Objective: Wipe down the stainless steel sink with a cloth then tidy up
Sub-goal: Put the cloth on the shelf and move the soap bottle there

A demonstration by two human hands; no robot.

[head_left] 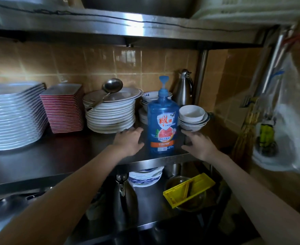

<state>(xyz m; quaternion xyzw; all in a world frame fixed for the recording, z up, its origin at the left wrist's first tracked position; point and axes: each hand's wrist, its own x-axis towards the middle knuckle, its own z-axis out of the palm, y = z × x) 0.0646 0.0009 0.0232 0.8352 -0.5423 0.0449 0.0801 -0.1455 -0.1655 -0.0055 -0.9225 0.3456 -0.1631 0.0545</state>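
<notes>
Dish soap bottle [162, 121] stood upright at steel shelf [66, 156] edge, flanked by left hand [130, 141] and right hand [199, 145]; both spread, nothing pinched, contact unclear; tidy-up placement judged, upright against pump leak

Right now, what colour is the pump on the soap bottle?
Blue, like the soap bottle itself; the pump shows clearly in the head view.

Steel shelf [60, 156] carries plate stacks [13, 117], bowls [192, 119], detergent bottle [163, 121].
</notes>
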